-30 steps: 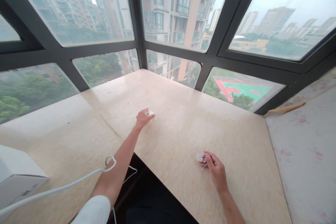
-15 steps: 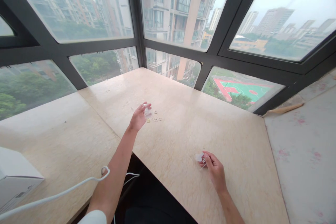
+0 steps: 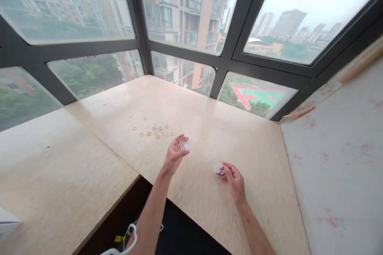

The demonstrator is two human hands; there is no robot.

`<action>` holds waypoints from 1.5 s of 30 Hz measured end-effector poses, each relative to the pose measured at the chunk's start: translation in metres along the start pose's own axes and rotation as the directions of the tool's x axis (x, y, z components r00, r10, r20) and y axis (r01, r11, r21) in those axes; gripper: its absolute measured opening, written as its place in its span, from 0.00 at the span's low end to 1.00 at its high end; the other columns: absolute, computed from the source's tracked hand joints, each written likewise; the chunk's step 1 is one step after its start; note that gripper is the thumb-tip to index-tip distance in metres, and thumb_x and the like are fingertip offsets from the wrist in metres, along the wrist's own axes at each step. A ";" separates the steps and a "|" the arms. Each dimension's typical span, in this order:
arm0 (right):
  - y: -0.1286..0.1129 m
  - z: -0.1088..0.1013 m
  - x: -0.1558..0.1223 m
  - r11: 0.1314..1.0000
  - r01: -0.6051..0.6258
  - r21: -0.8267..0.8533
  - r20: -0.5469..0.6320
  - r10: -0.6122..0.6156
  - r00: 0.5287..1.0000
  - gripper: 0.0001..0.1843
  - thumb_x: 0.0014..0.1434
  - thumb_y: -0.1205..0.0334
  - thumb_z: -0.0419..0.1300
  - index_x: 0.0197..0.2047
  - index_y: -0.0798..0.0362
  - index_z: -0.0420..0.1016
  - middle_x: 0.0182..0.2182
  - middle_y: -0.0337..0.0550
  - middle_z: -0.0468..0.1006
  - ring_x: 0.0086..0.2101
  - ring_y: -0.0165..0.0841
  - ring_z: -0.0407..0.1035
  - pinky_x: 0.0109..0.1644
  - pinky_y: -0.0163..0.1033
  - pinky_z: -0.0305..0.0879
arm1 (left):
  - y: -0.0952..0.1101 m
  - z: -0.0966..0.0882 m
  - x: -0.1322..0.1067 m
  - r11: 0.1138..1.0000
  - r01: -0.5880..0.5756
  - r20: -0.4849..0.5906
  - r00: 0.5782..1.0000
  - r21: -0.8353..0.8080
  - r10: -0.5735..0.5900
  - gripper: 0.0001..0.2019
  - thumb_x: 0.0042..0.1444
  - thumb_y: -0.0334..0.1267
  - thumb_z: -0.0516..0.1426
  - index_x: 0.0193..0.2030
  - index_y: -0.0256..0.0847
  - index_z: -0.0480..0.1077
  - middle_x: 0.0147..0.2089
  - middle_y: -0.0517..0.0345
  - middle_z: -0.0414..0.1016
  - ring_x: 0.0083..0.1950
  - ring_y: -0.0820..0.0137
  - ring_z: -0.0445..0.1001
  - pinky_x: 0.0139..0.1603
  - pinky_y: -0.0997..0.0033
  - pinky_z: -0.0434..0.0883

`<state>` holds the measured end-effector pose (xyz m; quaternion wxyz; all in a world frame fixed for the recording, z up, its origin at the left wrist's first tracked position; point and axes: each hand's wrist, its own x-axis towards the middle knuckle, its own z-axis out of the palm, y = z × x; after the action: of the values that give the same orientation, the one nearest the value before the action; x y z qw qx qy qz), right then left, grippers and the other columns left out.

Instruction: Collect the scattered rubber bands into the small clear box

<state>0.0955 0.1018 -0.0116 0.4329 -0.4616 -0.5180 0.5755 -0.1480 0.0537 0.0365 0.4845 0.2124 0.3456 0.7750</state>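
Left hand (image 3: 174, 155): fingers and thumb closed on a small, translucent whitish, plastic-looking piece (image 3: 184, 144), held clear of the rings. Half a second ago this hand is beside the rings; now it is drawn back, nearer the right hand.

Right hand (image 3: 235, 179): thumb and fingers pinching a small, translucent white, rounded piece (image 3: 219, 168), with a thin white strip protruding below; grip unchanged. Hands near each other, not touching.

Small, thin, multicoloured rings (image 3: 154, 128): loose scatter, some overlapping, on the beige marbled tabletop (image 3: 257, 147), beyond the left hand. Only a few show in the preceding frame; now many more are in view.

White rectangular box (image 3: 7, 223): at the left edge, now mostly out of view.

White cable (image 3: 133, 235): by the left forearm.
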 end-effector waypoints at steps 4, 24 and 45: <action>-0.005 -0.007 -0.001 0.989 -0.005 0.145 -0.055 0.013 0.998 0.23 0.55 0.49 0.63 0.48 0.56 0.71 0.37 0.47 0.79 0.36 0.40 0.77 0.37 0.43 0.75 | -0.025 0.013 -0.014 0.980 0.103 0.136 0.983 0.171 -0.127 0.32 0.36 0.25 0.69 0.51 0.41 0.68 0.55 0.46 0.69 0.58 0.59 0.66 0.56 0.62 0.64; -0.024 -0.139 -0.031 0.975 0.054 0.215 -0.614 0.093 0.784 0.25 0.41 0.59 0.72 0.42 0.56 0.71 0.33 0.43 0.81 0.37 0.38 0.77 0.42 0.40 0.75 | -0.109 0.064 -0.048 0.505 -0.452 0.673 0.574 0.736 -0.467 0.35 0.55 0.39 0.58 0.66 0.43 0.46 0.68 0.42 0.51 0.73 0.55 0.34 0.69 0.41 0.34; 0.004 -0.161 -0.016 1.000 -0.002 -0.002 -0.665 0.000 0.746 0.34 0.43 0.55 0.66 0.54 0.55 0.70 0.58 0.52 0.70 0.59 0.45 0.61 0.57 0.45 0.64 | -0.138 0.099 -0.063 0.196 -0.546 0.546 0.607 0.815 -0.578 0.41 0.50 0.36 0.58 0.69 0.40 0.43 0.67 0.47 0.57 0.72 0.52 0.27 0.65 0.38 0.20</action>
<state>0.2563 0.1179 -0.0205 0.5881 -0.6370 -0.3303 0.3731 0.0288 0.0695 0.0006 0.3357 0.7808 0.4981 0.1718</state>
